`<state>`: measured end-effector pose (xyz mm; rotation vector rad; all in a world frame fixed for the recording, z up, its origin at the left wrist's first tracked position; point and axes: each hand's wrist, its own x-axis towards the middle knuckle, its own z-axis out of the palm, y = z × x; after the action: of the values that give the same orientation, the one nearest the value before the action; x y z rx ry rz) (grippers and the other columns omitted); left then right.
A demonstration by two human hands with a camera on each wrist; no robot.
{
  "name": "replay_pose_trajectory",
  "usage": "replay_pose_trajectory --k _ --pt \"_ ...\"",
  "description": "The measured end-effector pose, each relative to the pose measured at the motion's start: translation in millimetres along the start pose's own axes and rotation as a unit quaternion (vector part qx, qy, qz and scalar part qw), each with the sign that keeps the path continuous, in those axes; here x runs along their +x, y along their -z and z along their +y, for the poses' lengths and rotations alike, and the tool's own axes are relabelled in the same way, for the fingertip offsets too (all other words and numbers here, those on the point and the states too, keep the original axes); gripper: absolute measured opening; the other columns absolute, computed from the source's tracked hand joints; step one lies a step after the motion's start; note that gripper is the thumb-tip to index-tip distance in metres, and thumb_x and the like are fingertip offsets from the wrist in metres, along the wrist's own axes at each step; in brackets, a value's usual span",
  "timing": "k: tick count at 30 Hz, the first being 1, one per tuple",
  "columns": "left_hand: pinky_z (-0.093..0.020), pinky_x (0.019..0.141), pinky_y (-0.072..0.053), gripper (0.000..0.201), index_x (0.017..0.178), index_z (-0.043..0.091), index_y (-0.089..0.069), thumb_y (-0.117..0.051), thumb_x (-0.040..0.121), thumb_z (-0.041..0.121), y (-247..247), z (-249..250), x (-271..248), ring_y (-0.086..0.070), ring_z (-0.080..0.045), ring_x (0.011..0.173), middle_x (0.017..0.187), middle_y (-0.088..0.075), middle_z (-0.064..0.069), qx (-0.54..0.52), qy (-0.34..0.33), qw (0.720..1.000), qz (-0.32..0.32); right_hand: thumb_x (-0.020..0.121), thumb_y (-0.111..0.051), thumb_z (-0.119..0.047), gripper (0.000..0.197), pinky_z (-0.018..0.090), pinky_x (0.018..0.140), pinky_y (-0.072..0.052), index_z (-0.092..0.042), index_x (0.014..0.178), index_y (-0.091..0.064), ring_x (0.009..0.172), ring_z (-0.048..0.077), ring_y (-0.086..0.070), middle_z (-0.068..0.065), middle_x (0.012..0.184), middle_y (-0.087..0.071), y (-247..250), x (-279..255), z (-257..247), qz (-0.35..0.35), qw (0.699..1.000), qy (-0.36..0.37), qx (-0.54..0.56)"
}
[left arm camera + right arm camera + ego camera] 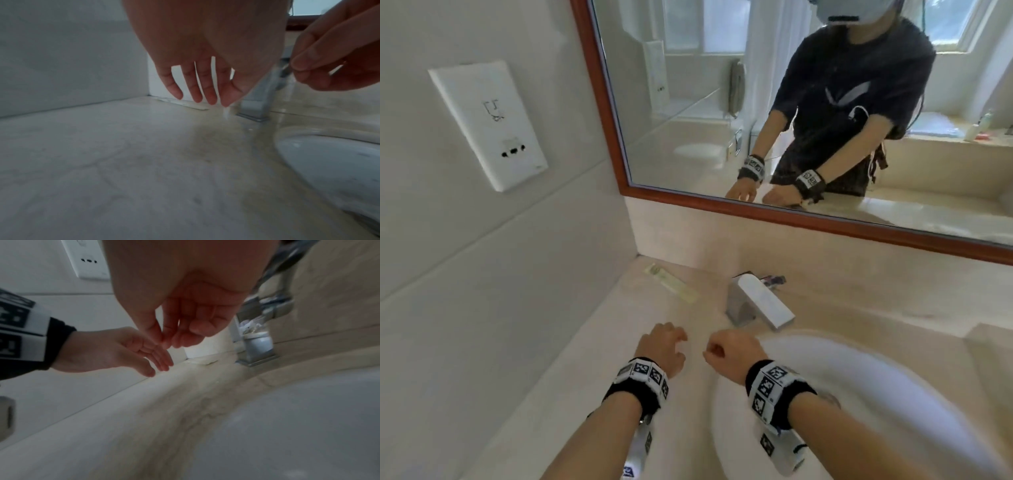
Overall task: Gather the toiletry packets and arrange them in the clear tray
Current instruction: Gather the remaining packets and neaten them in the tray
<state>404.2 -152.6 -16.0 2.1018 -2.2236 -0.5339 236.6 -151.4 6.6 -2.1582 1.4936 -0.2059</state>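
One long pale toiletry packet (671, 282) lies flat on the beige counter near the back left corner, left of the faucet; it also shows as a thin strip (185, 104) in the left wrist view and as a packet (203, 361) in the right wrist view. My left hand (664, 342) hovers over the counter short of the packet, its fingers (203, 95) hanging straight and holding nothing. My right hand (726, 349) hangs beside it at the basin's rim, fingers (176, 339) loosely curled round nothing. No clear tray is in view.
A square chrome faucet (756, 301) stands behind the white oval basin (842, 394). Something small, dark and red lies behind the faucet (774, 279). A wall with a socket plate (489, 123) bounds the counter on the left, and a framed mirror (722, 202) hangs above the backsplash.
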Motion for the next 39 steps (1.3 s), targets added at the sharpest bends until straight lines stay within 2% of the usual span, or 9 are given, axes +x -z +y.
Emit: replay_pose_trajectory --k 7,11,17,25,29,31,34,36,39 --pt "-0.039 0.115 -0.027 0.048 0.144 0.031 -0.034 -0.043 0.097 0.032 7 -81 63 -0.022 -0.013 0.145 0.158 -0.021 0.009 0.019 0.025 0.998 -0.060 0.095 -0.046 -0.019 0.031 0.029 0.096 -0.043 -0.016 0.123 -0.060 0.118 0.020 -0.052 0.003 0.125 -0.059 -34 111 -26 0.044 0.997 -0.055 0.026" --pt "-0.042 0.108 -0.034 0.051 0.146 0.029 -0.027 -0.041 0.097 0.030 8 -90 90 -0.027 -0.019 0.141 0.157 -0.024 0.007 0.074 0.013 0.996 -0.056 0.096 -0.043 -0.018 0.036 0.033 0.099 -0.044 -0.011 0.130 -0.053 0.124 0.025 -0.045 0.008 0.130 -0.054 -35 154 -22 0.035 0.993 -0.107 -0.019" --pt "-0.050 0.106 -0.028 0.045 0.136 0.019 -0.042 -0.043 0.093 0.029 16 -80 107 -0.035 -0.025 0.133 0.148 -0.038 0.000 0.153 -0.003 0.987 -0.039 0.094 -0.044 -0.017 0.033 0.039 0.096 -0.046 -0.008 0.124 -0.054 0.120 0.032 -0.047 0.013 0.127 -0.054 -29 191 -11 0.004 0.985 -0.158 -0.063" --pt "-0.058 0.111 -0.017 0.046 0.132 0.019 -0.041 -0.044 0.088 0.031 12 -78 108 -0.033 -0.027 0.133 0.149 -0.036 0.000 0.150 -0.002 0.988 -0.033 0.094 -0.039 -0.004 0.029 0.041 0.090 -0.046 -0.003 0.115 -0.058 0.117 0.031 -0.051 0.013 0.120 -0.059 -39 194 -26 -0.028 0.968 -0.080 -0.238" --pt "-0.048 0.106 -0.029 0.042 0.125 0.020 -0.049 -0.049 0.085 0.030 14 -82 108 -0.044 -0.023 0.122 0.122 -0.059 0.001 0.130 0.016 0.991 0.030 0.092 -0.041 -0.004 0.030 0.036 0.086 -0.048 -0.009 0.111 -0.063 0.107 0.030 -0.062 0.012 0.114 -0.066 -32 188 -21 -0.010 0.974 -0.117 -0.195" --pt "-0.043 0.090 -0.042 0.039 0.109 0.024 -0.060 -0.067 0.072 0.033 25 -81 104 -0.058 -0.021 0.105 0.104 -0.065 0.003 0.108 0.014 0.989 0.096 0.092 -0.042 -0.007 0.033 0.036 0.088 -0.049 -0.015 0.116 -0.062 0.108 0.030 -0.062 0.013 0.115 -0.066 -28 180 -15 -0.007 0.981 -0.137 -0.135" --pt "-0.049 0.081 -0.044 0.051 0.092 0.028 -0.069 -0.086 0.046 0.040 27 -73 99 -0.067 -0.019 0.089 0.095 -0.069 0.005 0.156 -0.061 0.975 0.149 0.093 -0.043 -0.008 0.036 0.037 0.095 -0.046 -0.019 0.123 -0.059 0.114 0.029 -0.058 0.010 0.124 -0.062 -26 161 -12 -0.019 0.993 -0.086 -0.084" --pt "-0.056 0.088 -0.040 0.040 0.079 0.031 -0.072 -0.087 0.045 0.045 28 -63 97 -0.070 -0.015 0.088 0.086 -0.072 0.010 0.196 -0.126 0.960 0.155 0.093 -0.042 -0.008 0.032 0.036 0.091 -0.044 -0.013 0.120 -0.060 0.112 0.029 -0.058 0.011 0.122 -0.062 -23 146 -16 -0.033 0.994 -0.029 -0.097" --pt "-0.061 0.076 -0.049 0.034 0.046 0.029 -0.062 -0.085 0.049 0.053 18 -49 89 -0.066 -0.005 0.059 0.047 -0.060 0.016 0.215 -0.184 0.953 0.110 0.092 -0.042 -0.008 0.024 0.034 0.078 -0.041 -0.006 0.106 -0.062 0.103 0.031 -0.060 0.013 0.111 -0.064 -19 118 -10 -0.024 0.994 0.008 -0.104"
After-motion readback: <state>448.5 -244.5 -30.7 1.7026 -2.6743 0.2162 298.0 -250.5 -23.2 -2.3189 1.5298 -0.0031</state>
